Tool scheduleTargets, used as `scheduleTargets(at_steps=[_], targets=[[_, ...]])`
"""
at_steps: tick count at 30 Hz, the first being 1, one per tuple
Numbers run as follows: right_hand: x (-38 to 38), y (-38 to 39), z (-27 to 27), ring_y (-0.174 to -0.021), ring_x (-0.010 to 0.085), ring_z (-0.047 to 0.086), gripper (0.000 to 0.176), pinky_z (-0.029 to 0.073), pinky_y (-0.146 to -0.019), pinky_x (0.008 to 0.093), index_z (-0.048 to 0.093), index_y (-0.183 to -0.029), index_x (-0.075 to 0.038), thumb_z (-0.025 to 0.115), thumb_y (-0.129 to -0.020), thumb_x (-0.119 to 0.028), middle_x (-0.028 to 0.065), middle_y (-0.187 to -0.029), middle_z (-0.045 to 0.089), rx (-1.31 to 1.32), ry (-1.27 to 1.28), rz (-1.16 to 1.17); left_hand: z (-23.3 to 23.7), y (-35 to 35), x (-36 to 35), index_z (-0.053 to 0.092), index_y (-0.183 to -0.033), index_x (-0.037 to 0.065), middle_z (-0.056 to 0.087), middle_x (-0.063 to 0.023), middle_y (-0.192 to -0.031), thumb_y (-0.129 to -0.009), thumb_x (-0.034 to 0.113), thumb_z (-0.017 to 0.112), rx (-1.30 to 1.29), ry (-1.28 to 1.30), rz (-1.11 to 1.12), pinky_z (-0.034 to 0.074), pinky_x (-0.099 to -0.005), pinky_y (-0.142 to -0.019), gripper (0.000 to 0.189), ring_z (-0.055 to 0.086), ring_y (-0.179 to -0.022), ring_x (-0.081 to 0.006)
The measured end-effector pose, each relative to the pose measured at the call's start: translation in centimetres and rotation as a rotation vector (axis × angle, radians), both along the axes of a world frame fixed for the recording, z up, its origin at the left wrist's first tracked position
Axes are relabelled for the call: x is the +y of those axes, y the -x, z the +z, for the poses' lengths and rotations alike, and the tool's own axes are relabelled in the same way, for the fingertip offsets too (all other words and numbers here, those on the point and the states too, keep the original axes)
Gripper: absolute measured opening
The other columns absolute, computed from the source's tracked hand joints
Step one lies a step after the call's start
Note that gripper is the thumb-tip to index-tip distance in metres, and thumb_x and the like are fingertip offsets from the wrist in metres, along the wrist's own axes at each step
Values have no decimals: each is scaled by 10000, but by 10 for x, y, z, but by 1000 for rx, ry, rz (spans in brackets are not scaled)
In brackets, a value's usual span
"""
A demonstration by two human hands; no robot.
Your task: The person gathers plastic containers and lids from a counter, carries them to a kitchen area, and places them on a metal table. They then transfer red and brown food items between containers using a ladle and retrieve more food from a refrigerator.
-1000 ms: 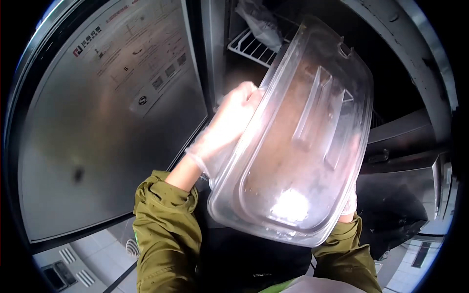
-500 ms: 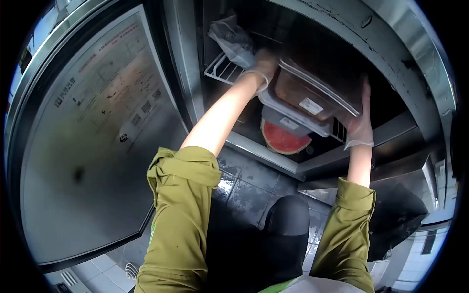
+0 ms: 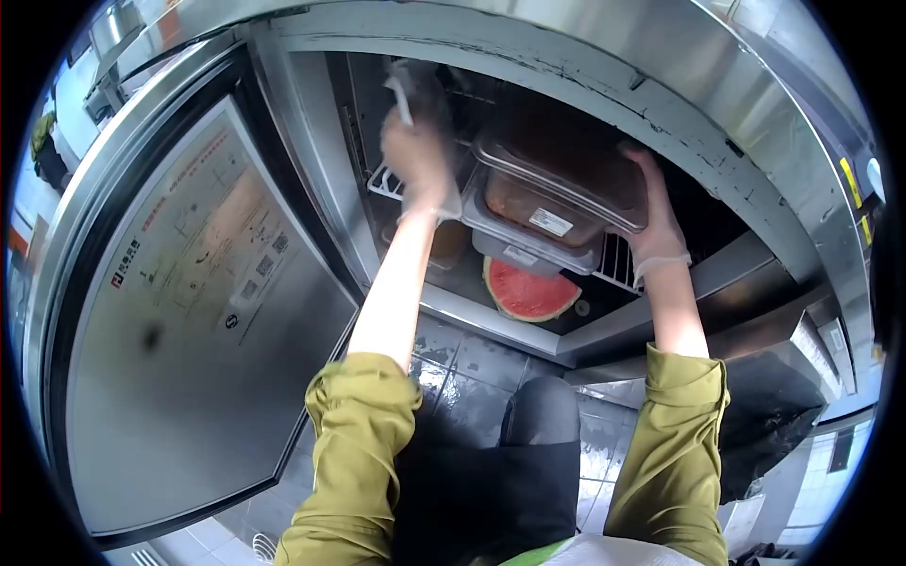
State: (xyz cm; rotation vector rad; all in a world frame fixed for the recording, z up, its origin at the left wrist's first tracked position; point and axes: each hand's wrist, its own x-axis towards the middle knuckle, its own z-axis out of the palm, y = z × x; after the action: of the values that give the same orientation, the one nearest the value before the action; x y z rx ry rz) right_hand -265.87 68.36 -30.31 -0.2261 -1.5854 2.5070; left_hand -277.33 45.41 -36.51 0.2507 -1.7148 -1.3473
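Inside the open refrigerator, a lidded plastic container (image 3: 514,203) with brownish contents and a white label sits on a grey-looking container (image 3: 491,243). My right hand (image 3: 653,212), in a clear glove, grips the upper container's right side, with some fingers hidden behind it. My left hand (image 3: 417,160), also gloved and blurred, is closed on a crumpled whitish plastic bag (image 3: 420,83) to the left of the containers. Below them lies a cut watermelon (image 3: 530,291), red flesh facing me.
The refrigerator door (image 3: 208,330) stands swung open at left. A white wire shelf (image 3: 618,262) supports the containers. Another tub (image 3: 448,245) is partly hidden behind my left wrist. Dark, wet-looking floor tiles (image 3: 477,354) lie below. A person (image 3: 45,151) is at the far left.
My left hand has left the upper container's side and moved left to the plastic bag. My right hand stays on the container. The view has shifted, showing more of the refrigerator's top edge.
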Motion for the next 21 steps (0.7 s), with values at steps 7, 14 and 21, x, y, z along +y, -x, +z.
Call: scheduleTargets(at_steps=[7,14,21], targets=[[5,60,-22,-1115,220,484,481,388,-873,513,517,-1180,-129,514,-826,-455,41,-1182,545,-24,83,131,8,-140,-65,557,-1012,-80,613,-166,-908,-906,175,466,-169,126,114,445,-327,-733,291,582,-824,-231],[1,188,-72,-1147,249,404,604,347,-849,598,354,-1322,-161,345,-864,-554,49,-1248,455,-191,-32,281,-15,-246,-71,502,-1112,-86,588,-160,-992,-910,162,470,-282,-328,-95,442,-301,-797,322,575,-875,-196],[-39,135,-43,-1170,326,405,487,367,-908,566,280,-1336,-116,286,-928,-381,128,-1326,380,103,-585,127,-15,-246,-31,486,-1086,-85,576,-140,-924,-892,191,496,-304,140,-177,457,-308,-681,338,576,-778,-187]])
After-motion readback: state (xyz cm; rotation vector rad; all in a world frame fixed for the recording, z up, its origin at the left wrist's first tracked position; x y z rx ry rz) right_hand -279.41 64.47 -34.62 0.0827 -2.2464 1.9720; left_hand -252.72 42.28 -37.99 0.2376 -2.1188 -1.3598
